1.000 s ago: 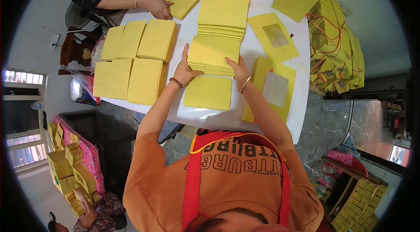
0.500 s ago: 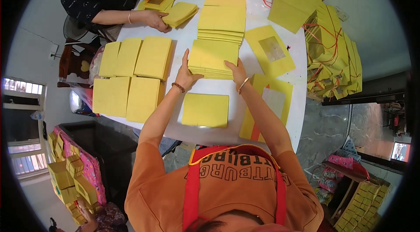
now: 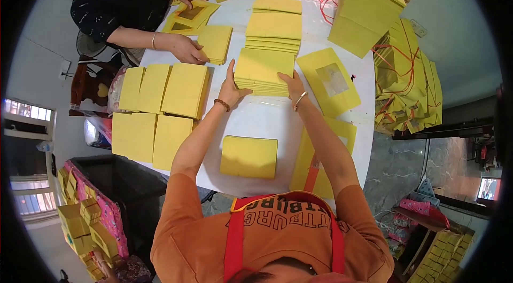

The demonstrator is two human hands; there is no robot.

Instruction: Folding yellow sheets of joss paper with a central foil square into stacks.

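A stack of folded yellow paper bags [image 3: 264, 64] is held between my two hands at the middle of the table. My left hand [image 3: 231, 91] clasps its near left corner, thumb along the near edge and fingers up the left side. My right hand [image 3: 292, 84] grips the right side, its thumb on top. Just beyond, a row of similar folded bags [image 3: 273, 24] lies overlapped, touching or nearly touching the held stack. Closer to me, another folded yellow bag [image 3: 249, 157] lies flat, apart from both hands; whether it is one or several layers I cannot tell.
Yellow stacks [image 3: 184, 88] stand in two rows on the left. Windowed yellow bags [image 3: 328, 77] lie on the right, below a tall yellow pile [image 3: 363, 8]. Across the white table [image 3: 197, 176], a co-worker's hand [image 3: 187, 48] touches a small stack [image 3: 215, 44]. Red cords [image 3: 323, 0] lie behind.
The held stack has slid a little away from me relative to the table, against the far row. The view has shifted, so near things appear lower. The co-worker's small stack has moved closer and turned.
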